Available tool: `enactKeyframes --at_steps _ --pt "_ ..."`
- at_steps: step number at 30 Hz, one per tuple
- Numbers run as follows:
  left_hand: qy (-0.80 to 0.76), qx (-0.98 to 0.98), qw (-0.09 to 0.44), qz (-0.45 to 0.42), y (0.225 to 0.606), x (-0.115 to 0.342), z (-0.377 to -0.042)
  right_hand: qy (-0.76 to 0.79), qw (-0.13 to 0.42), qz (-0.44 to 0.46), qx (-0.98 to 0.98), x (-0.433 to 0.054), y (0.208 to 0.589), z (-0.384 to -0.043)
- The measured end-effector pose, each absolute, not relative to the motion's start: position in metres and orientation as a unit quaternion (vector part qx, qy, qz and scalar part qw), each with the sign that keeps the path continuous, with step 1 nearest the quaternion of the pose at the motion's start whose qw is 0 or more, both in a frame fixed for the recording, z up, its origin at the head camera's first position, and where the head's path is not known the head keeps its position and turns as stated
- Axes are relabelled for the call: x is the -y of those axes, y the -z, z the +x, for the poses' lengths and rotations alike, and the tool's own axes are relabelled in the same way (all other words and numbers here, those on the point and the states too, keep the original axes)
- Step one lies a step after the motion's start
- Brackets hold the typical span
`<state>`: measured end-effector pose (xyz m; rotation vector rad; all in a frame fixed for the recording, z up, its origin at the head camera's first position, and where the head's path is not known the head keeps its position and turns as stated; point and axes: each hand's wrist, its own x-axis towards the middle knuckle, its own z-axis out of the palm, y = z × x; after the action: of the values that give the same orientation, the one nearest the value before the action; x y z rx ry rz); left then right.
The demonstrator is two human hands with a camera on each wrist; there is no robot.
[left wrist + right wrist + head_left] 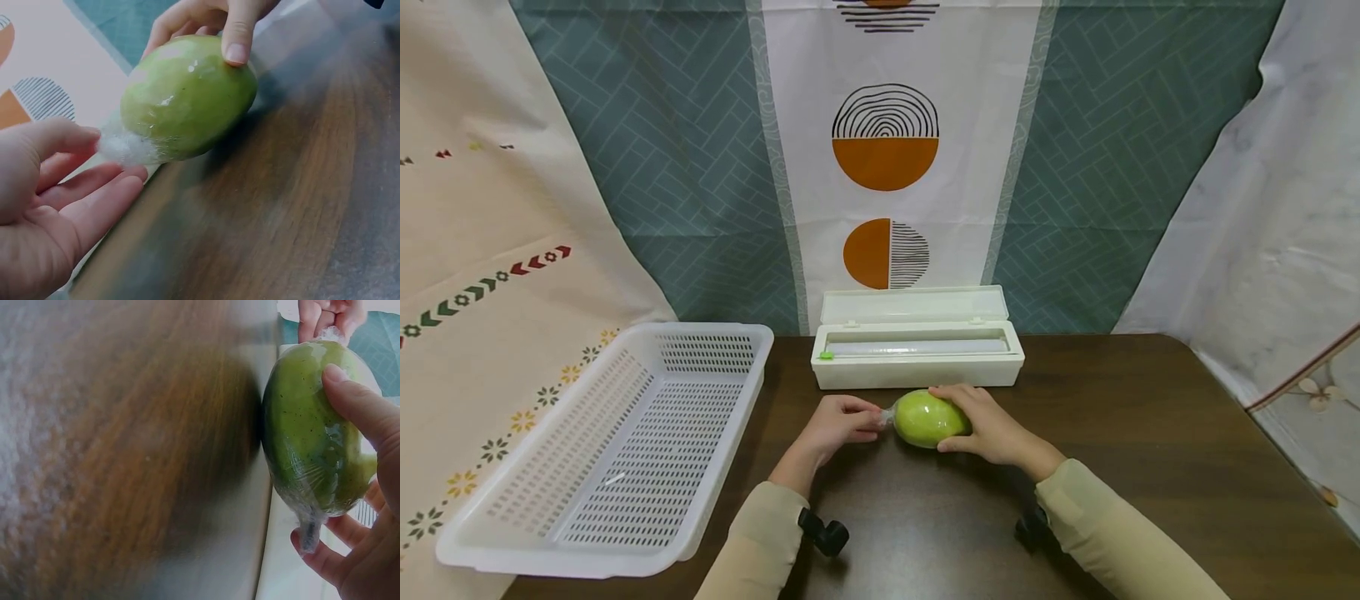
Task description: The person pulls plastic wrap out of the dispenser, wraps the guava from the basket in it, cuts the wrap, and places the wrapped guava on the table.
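A green mango-like fruit (931,418), oval and wrapped in clear plastic film, is held low over the brown table. My right hand (992,425) grips it from the right, thumb on the near side and fingers over the far side. With thumb and fingertips my left hand (844,423) pinches the gathered film end (128,148) at the fruit's left. The opposite film end (310,534) is twisted into a short tail and lies by the right hand's fingers. Tight, shiny film with fine creases covers the fruit.
Right behind the hands stands a white cling film box (917,373), its lid raised, a roll inside and a green slider at its left. A white slotted plastic basket (722,492) sits at the left. Patterned cloth (1075,167) hangs behind the table (1120,433).
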<state>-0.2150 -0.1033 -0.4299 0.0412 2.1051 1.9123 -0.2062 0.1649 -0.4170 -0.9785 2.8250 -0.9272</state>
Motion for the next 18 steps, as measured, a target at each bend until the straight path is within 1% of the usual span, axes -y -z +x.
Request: enactKeyframes --at_steps 5,10,12,18 --pt "-0.658 -0.74 0.133 0.036 0.431 0.1 -0.211 0.295 0.005 -0.31 -0.904 -0.165 0.419 -0.207" --pt "-0.646 -0.755 0.105 0.046 0.437 0.095 -0.211 0.298 0.009 -0.304 -0.905 -0.165 0.419 -0.206" --pt "-0.64 -0.762 0.09 0.047 0.443 0.093 -0.214 0.299 0.009 -0.304 -0.905 -0.165 0.419 -0.206" --pt "-0.602 -0.797 0.038 0.041 0.444 0.09 -0.211 0.301 0.005 -0.308 -0.903 -0.164 0.418 -0.206"
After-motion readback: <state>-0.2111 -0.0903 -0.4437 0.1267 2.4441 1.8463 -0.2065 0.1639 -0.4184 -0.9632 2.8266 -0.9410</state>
